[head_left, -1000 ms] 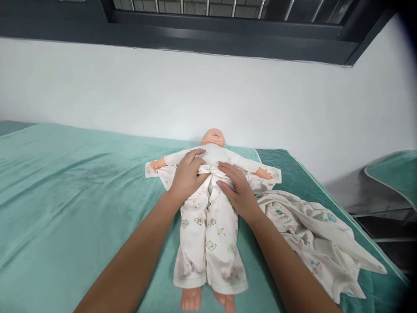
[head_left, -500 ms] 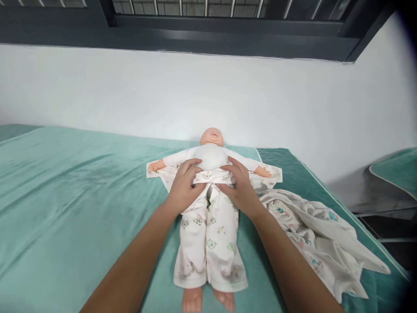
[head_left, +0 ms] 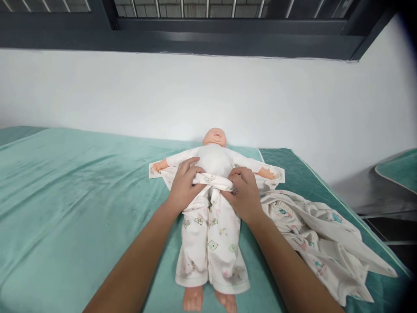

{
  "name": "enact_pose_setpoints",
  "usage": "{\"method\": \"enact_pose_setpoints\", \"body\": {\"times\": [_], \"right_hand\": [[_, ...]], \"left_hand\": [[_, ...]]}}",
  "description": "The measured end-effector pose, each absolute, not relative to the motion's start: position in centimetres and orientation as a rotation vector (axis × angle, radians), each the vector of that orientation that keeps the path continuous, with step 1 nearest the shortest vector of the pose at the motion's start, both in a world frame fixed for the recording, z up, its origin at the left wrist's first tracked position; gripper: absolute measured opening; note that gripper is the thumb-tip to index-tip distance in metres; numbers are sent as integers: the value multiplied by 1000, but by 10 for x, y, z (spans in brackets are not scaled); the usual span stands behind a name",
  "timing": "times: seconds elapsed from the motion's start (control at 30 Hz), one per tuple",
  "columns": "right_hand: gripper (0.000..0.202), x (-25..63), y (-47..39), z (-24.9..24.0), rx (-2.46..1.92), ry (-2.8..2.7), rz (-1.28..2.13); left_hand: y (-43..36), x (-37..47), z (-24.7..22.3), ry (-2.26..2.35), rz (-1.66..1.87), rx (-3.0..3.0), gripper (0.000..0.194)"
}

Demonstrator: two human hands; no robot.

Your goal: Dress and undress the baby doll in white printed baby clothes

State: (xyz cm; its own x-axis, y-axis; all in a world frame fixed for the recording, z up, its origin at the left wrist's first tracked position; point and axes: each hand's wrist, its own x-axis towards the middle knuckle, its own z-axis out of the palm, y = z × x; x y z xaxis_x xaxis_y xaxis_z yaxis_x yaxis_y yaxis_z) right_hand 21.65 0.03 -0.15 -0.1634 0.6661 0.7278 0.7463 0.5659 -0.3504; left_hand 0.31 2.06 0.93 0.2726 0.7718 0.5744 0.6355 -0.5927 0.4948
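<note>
A baby doll (head_left: 215, 158) in a white long-sleeved top lies on its back, head toward the wall, arms spread to both sides. Printed baby pants (head_left: 211, 243) cover its legs, with the bare feet showing below the hems. My left hand (head_left: 185, 184) holds the waistband at one side of the belly, thumb below and fingers above. At the other side, the fingers of my right hand (head_left: 243, 191) are curled in and pinch the same band, which is bunched between the hands. A printed baby shirt (head_left: 276, 174) lies spread beneath the doll's arms and back.
Crumpled printed clothes (head_left: 322, 243) lie right of the doll. Green sheets (head_left: 81, 208) cover the bed, which meets a white wall (head_left: 182, 95) behind the head. Above runs a dark window frame (head_left: 228, 41) with bars. Another green-covered surface (head_left: 399, 171) stands at the far right.
My right hand's fingers have curled in from a spread pose and closed on the waistband. My left hand keeps nearly the same pose. The view has shifted slightly.
</note>
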Motion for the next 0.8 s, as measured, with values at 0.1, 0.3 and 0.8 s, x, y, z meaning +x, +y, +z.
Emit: {"method": "enact_pose_setpoints", "body": {"times": [0.1, 0.3, 0.8], "right_hand": [[16, 218, 1, 0, -1144, -1949, -169], [21, 218, -2, 0, -1217, -1948, -289], [22, 222, 4, -7, -1241, -1931, -437]], "left_hand": [[21, 2, 8, 1343, 1227, 2329, 18], [24, 1, 6, 1393, 1240, 2299, 32], [-16, -8, 1, 1438, 1331, 2136, 13]]}}
